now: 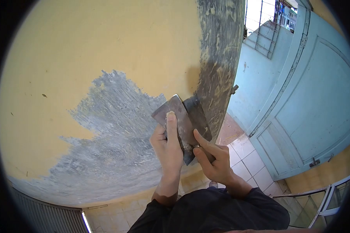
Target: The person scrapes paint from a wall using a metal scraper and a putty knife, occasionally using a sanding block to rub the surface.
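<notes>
In front of the wall, my left hand is closed around a flat metal scraper blade, with the thumb pressed on its face. A pale lump of paste or residue sits by the thumb tip. My right hand pinches a second scraper, whose darker blade shows behind the first and overlaps it. Its index finger touches the front blade's edge, and its handle is mostly hidden by the fingers. More crumbly residue clings to the lower part of the blades.
Behind the tools is a yellow wall with a rough grey patch and a dark scraped strip along its right edge. A light blue door stands at the right, over floor tiles. Corrugated metal lies lower left.
</notes>
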Demonstrator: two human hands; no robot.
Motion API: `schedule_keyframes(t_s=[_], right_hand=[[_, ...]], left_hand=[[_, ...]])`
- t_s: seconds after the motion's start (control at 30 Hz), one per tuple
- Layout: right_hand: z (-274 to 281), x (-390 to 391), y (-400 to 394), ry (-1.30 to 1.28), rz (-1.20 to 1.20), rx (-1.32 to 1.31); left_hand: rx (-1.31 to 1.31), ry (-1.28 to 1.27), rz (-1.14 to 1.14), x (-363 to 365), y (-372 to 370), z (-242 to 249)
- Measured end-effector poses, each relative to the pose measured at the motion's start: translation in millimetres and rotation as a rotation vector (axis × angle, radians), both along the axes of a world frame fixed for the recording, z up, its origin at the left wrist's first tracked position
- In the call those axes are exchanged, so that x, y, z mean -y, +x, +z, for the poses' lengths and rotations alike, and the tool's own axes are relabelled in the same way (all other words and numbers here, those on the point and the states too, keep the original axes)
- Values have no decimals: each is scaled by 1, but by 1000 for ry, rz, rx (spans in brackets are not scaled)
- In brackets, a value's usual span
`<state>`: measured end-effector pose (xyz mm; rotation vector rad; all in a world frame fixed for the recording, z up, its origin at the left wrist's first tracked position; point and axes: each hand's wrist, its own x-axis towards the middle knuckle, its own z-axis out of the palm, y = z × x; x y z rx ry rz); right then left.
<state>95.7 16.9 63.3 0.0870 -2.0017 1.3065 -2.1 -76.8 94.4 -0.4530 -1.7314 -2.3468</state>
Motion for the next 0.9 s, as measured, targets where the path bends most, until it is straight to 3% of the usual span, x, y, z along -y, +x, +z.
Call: schedule_keyframes(t_s=[0.3,0.4,0.57,0.9], right_hand=[[3,-10,12,6,20,89],[-11,-10,21,-29,55,147],[-44,5,24,-170,62,200],[-62,10,10,-92,21,75]], left_hand=[[19,12,-27,-2,2,-6],[56,-134,-18,9,9,-29],[97,-101,-116,19,15,-62],[40,-88,-102,16,14,-58]])
